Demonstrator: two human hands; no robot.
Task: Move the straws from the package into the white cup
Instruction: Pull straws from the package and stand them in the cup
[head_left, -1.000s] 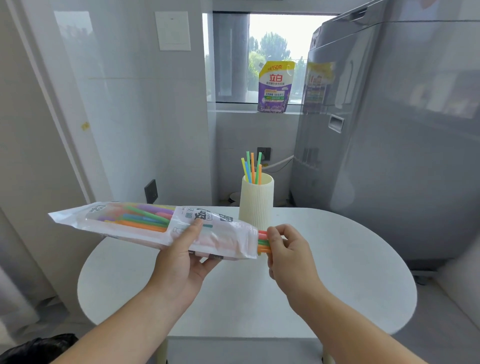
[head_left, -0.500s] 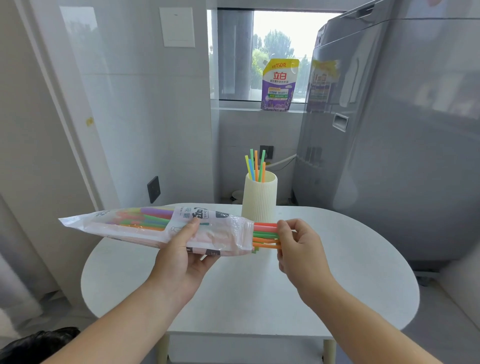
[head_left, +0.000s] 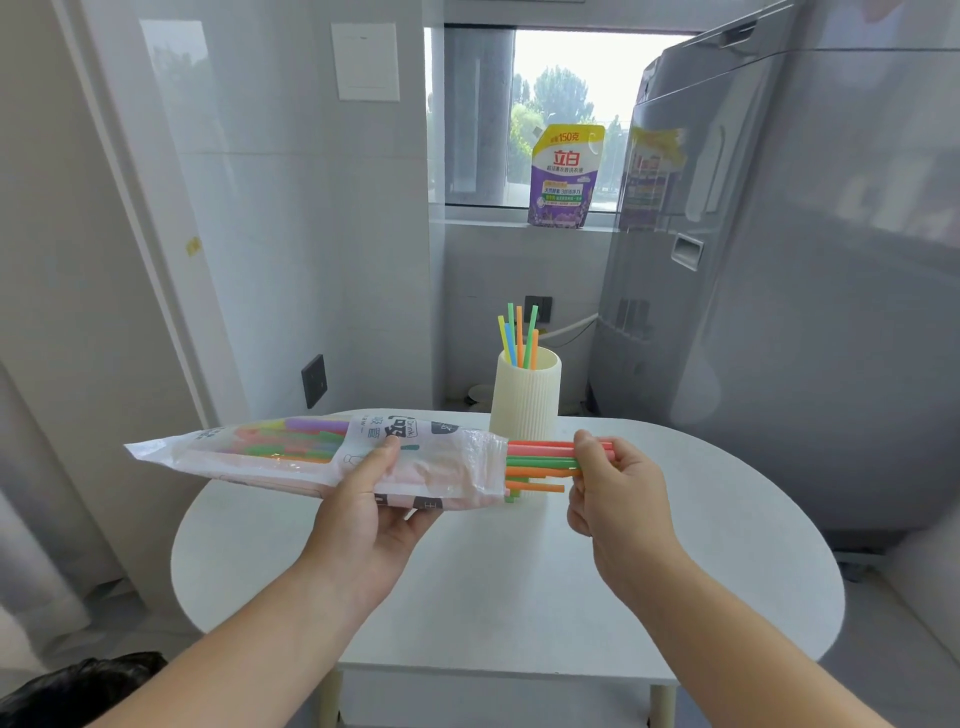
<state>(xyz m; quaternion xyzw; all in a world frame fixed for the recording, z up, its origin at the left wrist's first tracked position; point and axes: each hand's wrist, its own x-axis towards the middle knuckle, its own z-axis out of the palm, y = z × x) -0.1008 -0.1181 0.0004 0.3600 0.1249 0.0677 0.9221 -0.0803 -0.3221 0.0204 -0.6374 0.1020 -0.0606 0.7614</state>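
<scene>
my left hand (head_left: 371, 512): curled under package (head_left: 291, 452), thumb on top | my right hand (head_left: 613, 488): pinching straws (head_left: 537, 460) that poke from package mouth, between my hands | desk (head_left: 675, 545): below both | cup (head_left: 525, 402): upright just beyond, more straws inside
</scene>
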